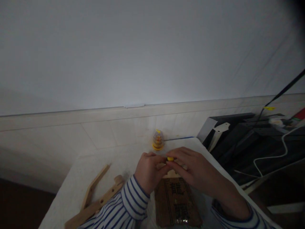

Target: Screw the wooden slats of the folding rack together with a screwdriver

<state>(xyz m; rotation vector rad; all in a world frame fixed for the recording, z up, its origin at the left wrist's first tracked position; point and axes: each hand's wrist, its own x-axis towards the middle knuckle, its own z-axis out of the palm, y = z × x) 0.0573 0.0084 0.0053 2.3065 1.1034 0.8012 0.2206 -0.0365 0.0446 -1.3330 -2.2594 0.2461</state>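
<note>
While the right hand (193, 165) pinches a small rounded yellow piece (170, 158) near a brown rectangular package with black lettering (176, 208), the left hand (148, 171) curls close beside it, its grip unclear; a slipping pinch could drop the piece onto the white table (63, 198).

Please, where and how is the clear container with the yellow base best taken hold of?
Probably around the lower part of the clear container, just above its yellow base, squeezed from left and right, coming from the near side. It stands upright and narrows toward the top, and the wall is close behind.
</note>
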